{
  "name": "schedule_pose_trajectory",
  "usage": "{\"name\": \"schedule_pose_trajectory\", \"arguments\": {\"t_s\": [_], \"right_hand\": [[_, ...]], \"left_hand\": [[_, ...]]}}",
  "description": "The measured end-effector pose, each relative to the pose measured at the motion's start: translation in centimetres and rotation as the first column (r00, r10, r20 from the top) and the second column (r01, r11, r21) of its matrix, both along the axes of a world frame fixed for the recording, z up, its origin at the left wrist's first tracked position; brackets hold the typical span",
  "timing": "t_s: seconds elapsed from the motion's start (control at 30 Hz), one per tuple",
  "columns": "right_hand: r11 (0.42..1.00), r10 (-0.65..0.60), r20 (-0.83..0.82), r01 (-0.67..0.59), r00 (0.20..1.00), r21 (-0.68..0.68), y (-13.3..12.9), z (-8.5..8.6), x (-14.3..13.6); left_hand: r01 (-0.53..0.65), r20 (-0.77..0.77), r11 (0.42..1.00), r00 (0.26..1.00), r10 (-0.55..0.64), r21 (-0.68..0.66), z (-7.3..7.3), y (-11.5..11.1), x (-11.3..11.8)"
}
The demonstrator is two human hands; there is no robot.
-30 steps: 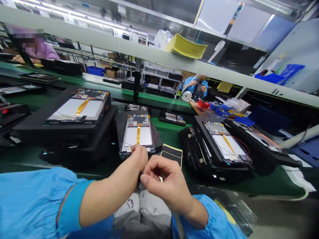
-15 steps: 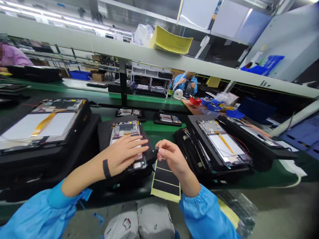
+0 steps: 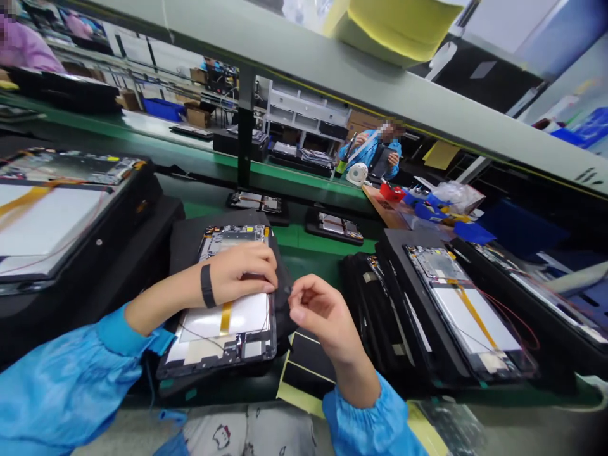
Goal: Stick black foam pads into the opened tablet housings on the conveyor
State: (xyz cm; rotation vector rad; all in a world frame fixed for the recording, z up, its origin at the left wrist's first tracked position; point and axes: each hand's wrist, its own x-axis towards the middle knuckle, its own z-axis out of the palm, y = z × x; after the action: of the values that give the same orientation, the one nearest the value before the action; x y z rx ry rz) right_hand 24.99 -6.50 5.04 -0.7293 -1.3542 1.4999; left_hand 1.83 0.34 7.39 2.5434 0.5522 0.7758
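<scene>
An opened tablet (image 3: 247,320) with bare circuit board, white battery and orange ribbon cable lies on black foam (image 3: 190,231) in front of me. My left hand (image 3: 242,272), a black strip around its wrist, rests across the tablet. Its fingers are bent together, with the tips at the tablet's right edge; what they hold there is hidden. Just right of that edge, my right hand (image 3: 325,316) is closed in a pinch by the foam's side. Anything in its fingertips is too small to name. Below it lies a yellow sheet (image 3: 304,398) bearing black rectangular stickers (image 3: 308,379).
Stacked opened tablets on foam stand at the left (image 3: 52,215) and right (image 3: 468,310). Two more tablets (image 3: 259,202) lie on the green bench behind. A shelf beam (image 3: 285,63) crosses above. A co-worker (image 3: 370,152) sits opposite, near a small white fan (image 3: 356,173).
My left hand has gone from lying flat with fingers stretched to bent fingers at the tablet's edge. The small black piece in my right fingertips no longer shows clearly. The view has shifted and tilted.
</scene>
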Motion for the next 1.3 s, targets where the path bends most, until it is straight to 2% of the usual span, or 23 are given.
{"name": "schedule_pose_trajectory", "arguments": {"t_s": [0.1,0.3,0.37,0.43,0.5,0.53,0.6,0.67,0.7,0.77,1.0,1.3], "right_hand": [[0.999,-0.029,0.031,0.030,0.999,-0.032,0.5,0.2,-0.3],[0.999,0.010,0.174,-0.003,0.985,-0.042,1.8,1.0,-1.0],[1.000,-0.024,0.195,0.025,0.981,-0.005,1.4,1.0,-1.1],[0.987,-0.143,0.255,0.116,0.956,0.115,0.4,1.0,-1.2],[0.916,-0.306,0.311,0.189,0.900,0.353,-0.9,0.8,-1.3],[0.859,-0.356,0.327,0.168,0.876,0.483,-1.5,0.7,-1.3],[0.729,-0.363,0.364,0.018,0.858,0.685,-2.2,0.6,-1.4],[0.622,-0.326,0.411,-0.134,0.851,0.771,-2.4,0.4,-1.3],[0.588,-0.328,0.414,-0.160,0.849,0.793,-2.3,0.2,-1.3],[0.559,-0.347,0.366,-0.123,0.864,0.820,-2.0,-0.3,-1.1],[0.548,-0.333,0.194,0.022,0.923,0.836,-1.5,-2.4,-0.7],[0.429,-0.483,0.077,0.159,0.872,0.889,-1.6,-3.8,-1.4]], "left_hand": [[-0.057,0.043,0.997,0.997,0.059,-0.044,-0.4,0.0,0.1],[-0.156,0.057,0.987,0.986,0.159,-0.044,-0.5,-0.3,0.7],[-0.180,0.053,0.983,0.982,0.182,-0.043,-0.5,-0.5,0.9],[-0.198,0.054,0.979,0.978,0.200,-0.041,-0.5,-0.6,1.0],[-0.197,0.057,0.980,0.978,0.199,-0.040,-0.6,-0.7,1.0],[-0.191,0.060,0.981,0.979,0.193,-0.040,-0.6,-0.7,1.0],[-0.180,0.070,0.983,0.981,0.182,-0.039,-0.7,-0.7,1.0],[-0.176,0.078,0.984,0.981,0.178,-0.032,-0.8,-0.7,0.9],[-0.176,0.081,0.984,0.981,0.178,-0.028,-0.8,-0.7,0.9],[-0.174,0.083,0.985,0.981,0.175,-0.024,-0.9,-0.6,0.9],[-0.163,0.094,0.986,0.982,0.166,-0.034,-1.2,-0.4,1.0],[-0.157,0.102,0.987,0.982,0.158,-0.019,-1.2,-0.5,1.1]]}}
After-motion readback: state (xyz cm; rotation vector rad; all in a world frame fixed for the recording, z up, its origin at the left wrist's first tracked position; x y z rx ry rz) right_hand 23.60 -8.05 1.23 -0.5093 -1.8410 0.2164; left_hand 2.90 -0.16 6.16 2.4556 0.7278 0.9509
